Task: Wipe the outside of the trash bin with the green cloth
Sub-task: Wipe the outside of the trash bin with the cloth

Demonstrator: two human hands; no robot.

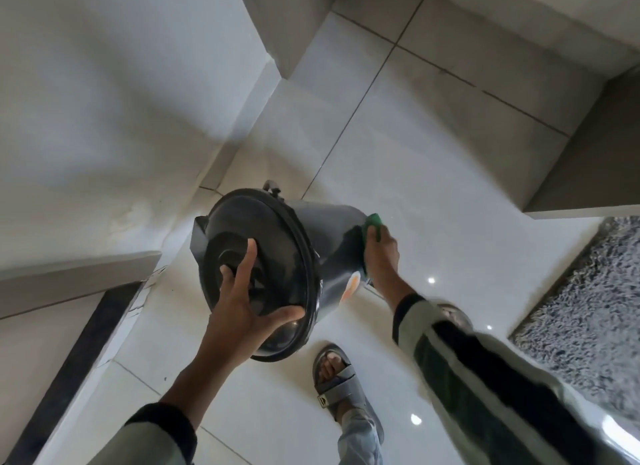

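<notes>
A black round trash bin (pixel 332 236) with its lid on is tilted toward me above the white tiled floor. My left hand (pixel 239 312) lies spread across the lid (pixel 277 256), fingers apart, thumb at the rim, steadying the bin. On the bin's right side my right hand (pixel 381 256) presses a green cloth (pixel 374 223) against the outer wall near the base. An orange and white sticker (pixel 349 288) shows on the wall below the rim. The bin's far side is hidden.
A grey shaggy mat (pixel 585 301) lies at the right. My sandalled foot (pixel 337 381) stands just below the bin, another behind my right sleeve. White walls close in at the left (pixel 104 118), with a dark threshold strip (pixel 79 360) at lower left.
</notes>
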